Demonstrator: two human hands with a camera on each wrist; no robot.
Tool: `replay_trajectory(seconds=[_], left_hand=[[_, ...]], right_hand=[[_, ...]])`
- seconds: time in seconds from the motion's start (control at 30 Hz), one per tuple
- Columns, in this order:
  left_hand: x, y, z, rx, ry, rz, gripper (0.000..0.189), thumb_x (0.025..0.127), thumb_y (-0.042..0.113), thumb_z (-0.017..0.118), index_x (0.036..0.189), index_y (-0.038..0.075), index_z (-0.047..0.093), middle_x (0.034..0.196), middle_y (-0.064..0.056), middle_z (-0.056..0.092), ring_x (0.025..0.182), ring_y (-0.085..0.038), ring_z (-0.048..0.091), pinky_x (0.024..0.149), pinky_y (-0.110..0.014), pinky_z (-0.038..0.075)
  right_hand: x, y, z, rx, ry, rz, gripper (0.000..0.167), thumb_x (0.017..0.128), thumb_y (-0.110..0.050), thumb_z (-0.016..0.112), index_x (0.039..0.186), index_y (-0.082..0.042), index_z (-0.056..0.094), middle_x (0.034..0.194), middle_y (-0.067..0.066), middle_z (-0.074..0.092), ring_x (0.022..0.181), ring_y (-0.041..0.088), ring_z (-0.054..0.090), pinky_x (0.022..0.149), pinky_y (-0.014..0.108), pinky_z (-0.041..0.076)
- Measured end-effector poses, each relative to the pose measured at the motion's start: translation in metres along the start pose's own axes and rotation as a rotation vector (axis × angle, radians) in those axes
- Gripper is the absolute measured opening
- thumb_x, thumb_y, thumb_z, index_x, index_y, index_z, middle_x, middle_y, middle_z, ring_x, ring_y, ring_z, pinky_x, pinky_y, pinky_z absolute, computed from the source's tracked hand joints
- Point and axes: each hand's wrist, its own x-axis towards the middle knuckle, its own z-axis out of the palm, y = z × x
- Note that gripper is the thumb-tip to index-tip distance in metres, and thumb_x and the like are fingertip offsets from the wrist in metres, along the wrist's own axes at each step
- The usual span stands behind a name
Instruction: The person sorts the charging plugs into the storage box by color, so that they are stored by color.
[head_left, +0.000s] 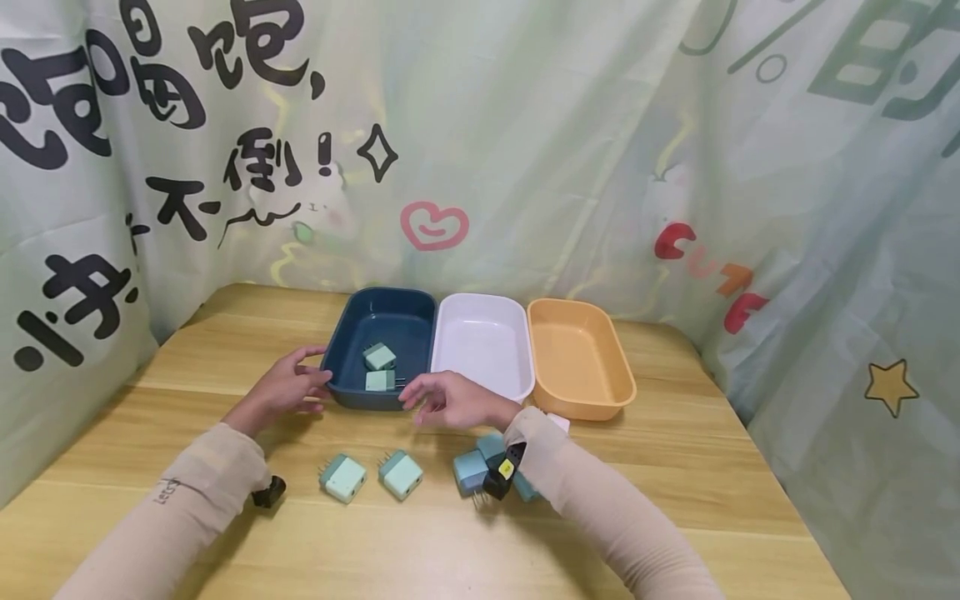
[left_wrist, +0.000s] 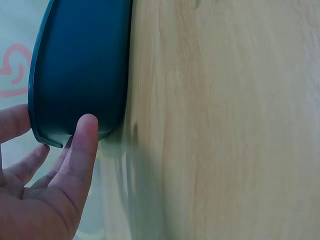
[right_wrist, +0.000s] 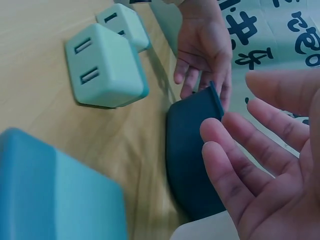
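A dark blue tray (head_left: 358,397) stands on the table with two mint green plug adapters, a rear one (head_left: 379,357) and a front one (head_left: 380,381), inside. My left hand (head_left: 288,383) is at the tray's left side, fingers spread and fingertips right at the rim. Over the front right corner is my right hand (head_left: 459,401), fingers loosely bent, nothing held. In the right wrist view its fingers (right_wrist: 222,165) overlap the tray's wall. Nearer me lie two more mint green adapters, one left (head_left: 345,479) and one right (head_left: 401,475). Blue adapters (head_left: 470,471) sit partly hidden under my right wrist.
A white tray (head_left: 483,333) and an orange tray (head_left: 581,358) stand right of the dark blue one, side by side. A pale block (head_left: 559,422) shows behind my right sleeve. A printed curtain (head_left: 525,167) hangs behind the wooden table (head_left: 675,483).
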Motion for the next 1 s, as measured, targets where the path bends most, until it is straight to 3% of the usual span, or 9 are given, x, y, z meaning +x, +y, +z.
replay_trajectory(seconds=[0.27,0.6,0.8,1.0], left_hand=[[-0.002,0.001,0.002,0.006,0.006,-0.008,0.063,0.101,0.016,0.052,0.154,0.008,0.018,0.139,-0.032,0.037,0.098,-0.030,0.061,0.078,-0.037,0.056],[-0.003,0.002,0.002,0.003,0.001,-0.001,0.063,0.101,0.015,0.051,0.154,0.007,0.018,0.137,-0.032,0.039,0.096,-0.030,0.062,0.076,-0.036,0.057],[-0.003,0.002,0.002,0.004,0.002,-0.003,0.064,0.101,0.016,0.052,0.154,0.008,0.018,0.134,-0.031,0.043,0.096,-0.029,0.062,0.076,-0.036,0.057],[-0.002,0.004,0.002,0.015,0.004,-0.013,0.064,0.101,0.017,0.052,0.154,0.009,0.017,0.137,-0.031,0.039,0.097,-0.029,0.061,0.078,-0.036,0.056]], right_hand=[[-0.004,0.004,0.008,0.013,-0.101,0.070,0.042,0.085,0.005,0.068,0.125,0.007,0.055,0.120,0.023,0.059,0.091,0.014,0.065,0.084,0.026,0.052],[-0.009,0.008,0.019,0.021,-0.171,0.142,0.056,0.074,0.006,0.079,0.126,0.002,0.057,0.120,0.014,0.060,0.091,0.020,0.065,0.078,0.026,0.053],[-0.009,0.013,0.026,0.016,-0.210,0.154,0.061,0.070,0.007,0.082,0.126,-0.003,0.059,0.112,0.000,0.061,0.085,0.023,0.064,0.076,0.024,0.053],[-0.008,0.017,0.031,-0.040,-0.239,0.134,0.063,0.068,0.006,0.084,0.126,-0.007,0.061,0.099,-0.005,0.062,0.077,0.011,0.061,0.070,0.023,0.053]])
